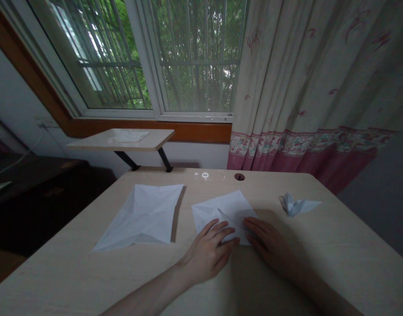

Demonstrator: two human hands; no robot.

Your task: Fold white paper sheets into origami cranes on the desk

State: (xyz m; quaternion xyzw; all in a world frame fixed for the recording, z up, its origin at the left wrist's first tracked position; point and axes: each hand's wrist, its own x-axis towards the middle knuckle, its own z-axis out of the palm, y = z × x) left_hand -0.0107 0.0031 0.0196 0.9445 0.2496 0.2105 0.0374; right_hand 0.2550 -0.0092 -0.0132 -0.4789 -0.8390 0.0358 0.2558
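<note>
A folded white paper square (225, 211) lies near the middle of the wooden table (336, 263). My left hand (209, 252) rests flat on its near edge, fingers stretched out and slightly apart. My right hand (269, 245) lies flat beside it, its fingertips pressing the paper's near right corner. Neither hand grips anything.
A larger creased white sheet (144, 215) lies to the left of the hands. A small folded paper figure (295, 205) sits at the right. A cable hole (239, 177) is at the table's far edge. Beyond are a small raised shelf (122, 140), a window and a curtain (319, 87).
</note>
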